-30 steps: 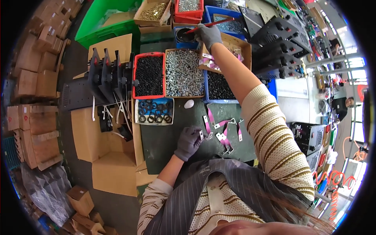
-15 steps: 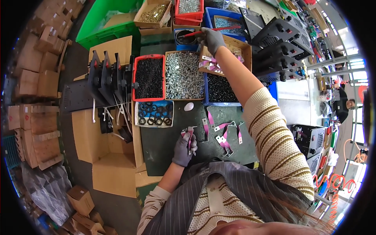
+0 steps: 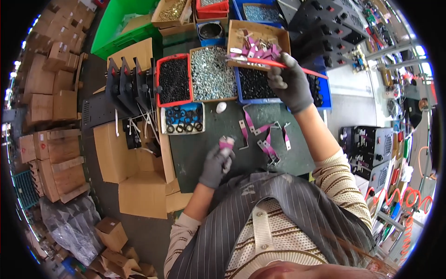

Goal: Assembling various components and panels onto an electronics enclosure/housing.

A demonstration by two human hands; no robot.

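Observation:
My left hand (image 3: 215,166), in a grey glove, is closed around a metal connecting strip with a pink-purple sleeve (image 3: 226,143), held over the dark green worktop (image 3: 190,158). My right hand (image 3: 295,87), gloved too, grips a long, thin, red-handled tool that looks like a brush (image 3: 265,62). Its pale end points left, in front of a cardboard tray (image 3: 233,35) of similar pink-sleeved strips. Several more strips (image 3: 267,145) lie loose on the worktop between my hands. A small white egg-shaped object (image 3: 221,107) sits behind them.
Beyond stand a red bin of black parts (image 3: 191,79), a box of silver hardware (image 3: 213,76), a blue bin (image 3: 251,83) and a round black pot (image 3: 211,30). A tray of black rings (image 3: 183,118) sits left, near black panels (image 3: 127,88). An open carton (image 3: 109,158) stands at left.
My right hand has come back from the black pot toward me and to the right, bringing the red-handled brush. The strip in my left hand has tilted, its end now toward the far side.

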